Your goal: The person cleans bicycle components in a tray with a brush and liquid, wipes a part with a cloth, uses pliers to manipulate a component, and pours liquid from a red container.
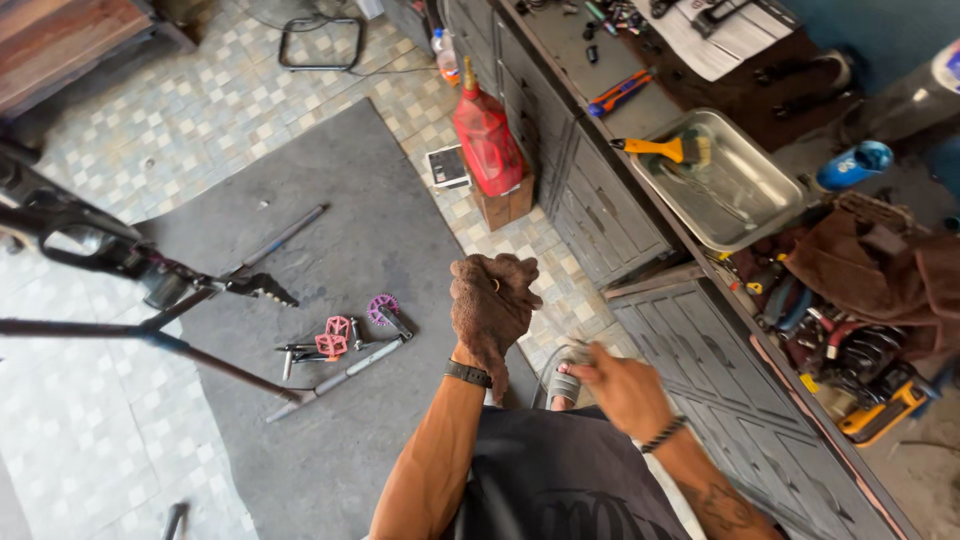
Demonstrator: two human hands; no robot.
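Head view: raised left hand (490, 305) clutches a brown rag (487, 335); right hand (620, 385) hangs loosely curled, empty.

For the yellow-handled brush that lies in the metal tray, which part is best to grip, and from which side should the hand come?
Grip the brush by its yellow handle, probably coming from above on the cabinet-front side. The handle juts out over the rim of the metal tray, clear of the tray wall, while the bristle end lies inside.

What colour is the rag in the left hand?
Brown, in the head view: rag, left hand.
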